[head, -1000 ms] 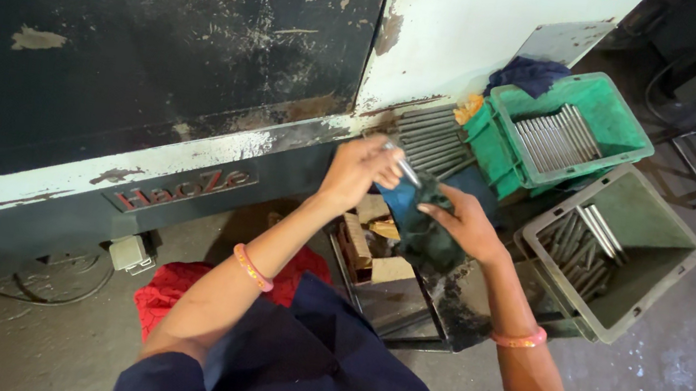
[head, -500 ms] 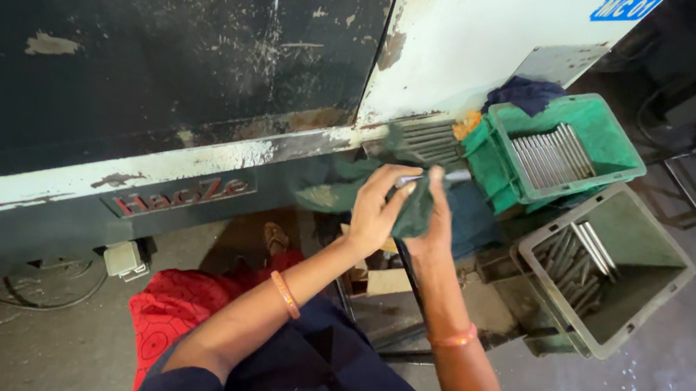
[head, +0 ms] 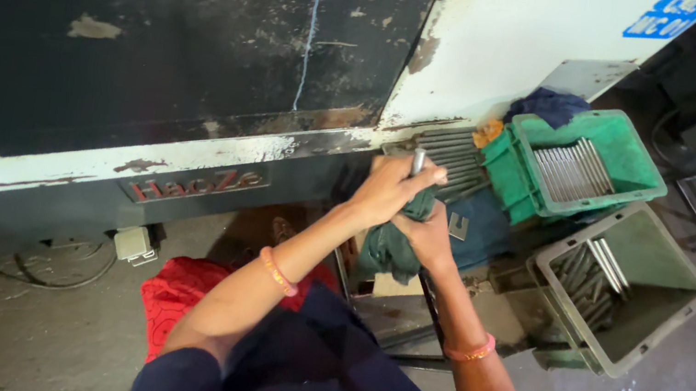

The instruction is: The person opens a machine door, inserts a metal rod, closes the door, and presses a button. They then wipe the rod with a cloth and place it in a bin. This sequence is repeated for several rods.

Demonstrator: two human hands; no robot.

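My left hand (head: 394,189) grips a short metal rod (head: 418,161) that sticks up from my fist. A dark green cloth (head: 388,247) is wrapped around the rod's lower part and hangs down. My right hand (head: 426,234) is closed on that cloth just below the left hand. Both hands are in front of a large worn machine housing (head: 202,61), close to a row of loose metal rods (head: 456,157) lying on its ledge.
A green crate (head: 641,167) with several metal rods stands at the right. Below it sits a grey bin (head: 675,303) with more rods. A red cloth (head: 182,300) lies on the floor at the left. A blue rag (head: 558,106) lies behind the green crate.
My hands have come together and lifted slightly; the rod now stands upright in my left fist with the cloth around it. The view has shifted a little.
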